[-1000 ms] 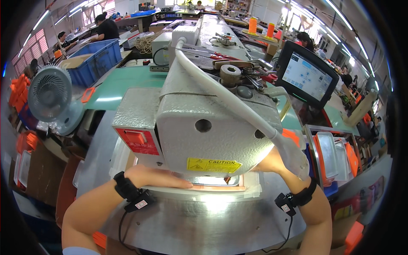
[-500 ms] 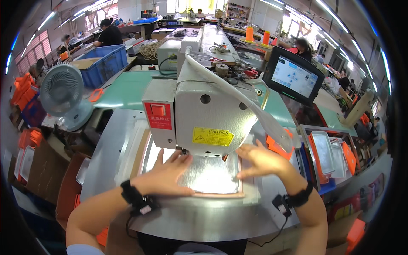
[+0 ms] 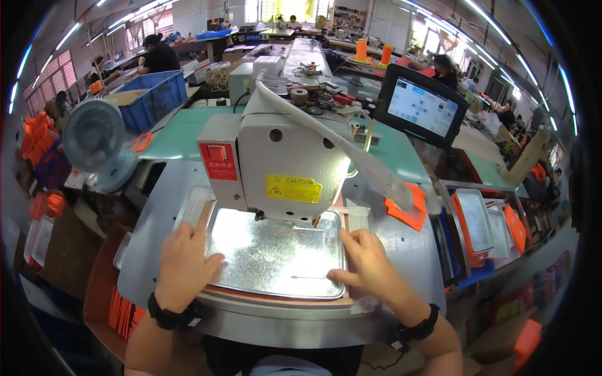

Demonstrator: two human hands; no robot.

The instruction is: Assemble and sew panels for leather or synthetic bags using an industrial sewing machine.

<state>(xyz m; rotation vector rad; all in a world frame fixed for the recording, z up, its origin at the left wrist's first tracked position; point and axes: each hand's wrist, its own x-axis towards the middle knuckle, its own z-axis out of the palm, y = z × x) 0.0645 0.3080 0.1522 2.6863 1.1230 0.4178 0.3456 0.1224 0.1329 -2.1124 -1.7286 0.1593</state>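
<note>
A shiny silvery rectangular panel [image 3: 260, 254] with rounded corners lies flat under the head of a pale grey sewing machine [image 3: 282, 153]. Around its edge runs a brownish border. My left hand [image 3: 183, 264] is at the panel's left side, fingers pointing away from me and thumb spread toward the panel. At the right edge is my right hand [image 3: 371, 266], its fingers stretched out and the thumb over the panel's rim. Neither hand holds anything. Part of the panel's far side is hidden by the machine head.
Orange pieces [image 3: 407, 207] lie on the metal table right of the machine. Farther right, a tray [image 3: 473, 219] holds orange-and-clear cases. A screen [image 3: 423, 105] stands behind. At left are a fan [image 3: 94, 135], a blue crate [image 3: 150, 94] and a cardboard box [image 3: 103, 276]. Other people sit farther back.
My left hand has moved left off the panel's middle to its left side, uncovering more of the panel. My right hand has come nearer, along the right edge. The view has shifted slightly.
</note>
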